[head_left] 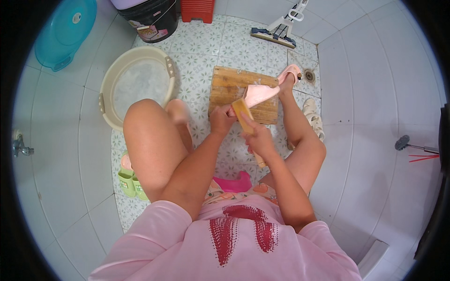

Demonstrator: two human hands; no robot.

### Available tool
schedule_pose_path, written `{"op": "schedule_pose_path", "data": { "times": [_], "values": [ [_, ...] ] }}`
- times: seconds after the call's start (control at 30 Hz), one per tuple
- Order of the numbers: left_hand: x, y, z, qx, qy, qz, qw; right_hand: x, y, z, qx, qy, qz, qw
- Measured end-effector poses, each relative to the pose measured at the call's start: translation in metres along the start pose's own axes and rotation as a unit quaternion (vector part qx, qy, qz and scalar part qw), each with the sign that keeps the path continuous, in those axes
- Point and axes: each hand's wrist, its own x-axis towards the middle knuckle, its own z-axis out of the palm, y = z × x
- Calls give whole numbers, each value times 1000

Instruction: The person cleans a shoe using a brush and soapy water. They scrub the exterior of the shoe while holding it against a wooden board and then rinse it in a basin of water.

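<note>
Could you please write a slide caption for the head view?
Left hand holding a pink slipper over a wooden board, right hand holding a brush at it.

Gap between basin (108, 77) and board (224, 89), knee (146, 119) blocking left

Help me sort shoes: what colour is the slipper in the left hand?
The slipper is pale pink; see head view.

On my feed, I'd log this as a home bathrm / wash area: wht tiled walls (370, 89), patterned flr tiles (197, 42), flr drain (309, 75), metal tap (22, 146) at L, lg beige basin (110, 75), blk bucket (157, 19), mop (284, 29).
</note>
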Motion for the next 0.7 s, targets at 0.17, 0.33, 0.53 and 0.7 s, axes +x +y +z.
{"op": "schedule_pose_path", "data": {
  "times": [0.17,0.33,0.53,0.7],
  "values": [
    [0,0,2,11,43,63,997,15,12,-12,-85,163,-48,982],
    [-4,-1,2,-49,28,8,998,2,-1,-3,10,34,11,999],
    [-1,9,-3,-14,-82,-88,993,5,15,7,-190,74,-70,977],
    [-2,2,2,-70,3,-11,997,6,7,3,-223,106,-56,967]
  ]
}}
